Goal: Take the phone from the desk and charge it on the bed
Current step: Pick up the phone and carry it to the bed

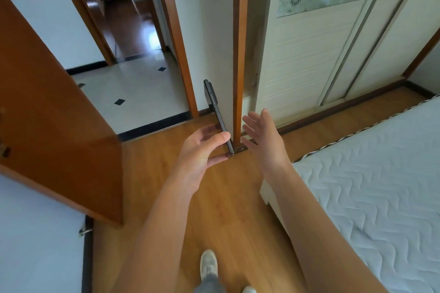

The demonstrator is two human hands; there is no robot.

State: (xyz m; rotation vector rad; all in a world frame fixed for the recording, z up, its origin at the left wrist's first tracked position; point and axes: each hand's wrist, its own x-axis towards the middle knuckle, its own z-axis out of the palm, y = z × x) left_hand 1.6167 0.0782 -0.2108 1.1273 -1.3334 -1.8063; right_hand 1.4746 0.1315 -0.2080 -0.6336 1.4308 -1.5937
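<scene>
My left hand (202, 150) grips a dark phone (215, 107) by its lower end, thumb on one side and fingers on the other. The phone stands edge-on to me, pointing up and away. My right hand (264, 138) hovers just right of the phone with palm turned inward and fingers spread, holding nothing. The bed (371, 185), a bare white quilted mattress, fills the right side of the view, close to my right forearm. No desk or charger is in view.
An open brown door (52, 126) stands at the left, leading to a tiled hallway (133, 93). A wooden post (239, 54) and a cream sliding wardrobe (321, 43) lie ahead. Wood floor (226, 209) stretches beneath me, with my shoe (209, 263) on it.
</scene>
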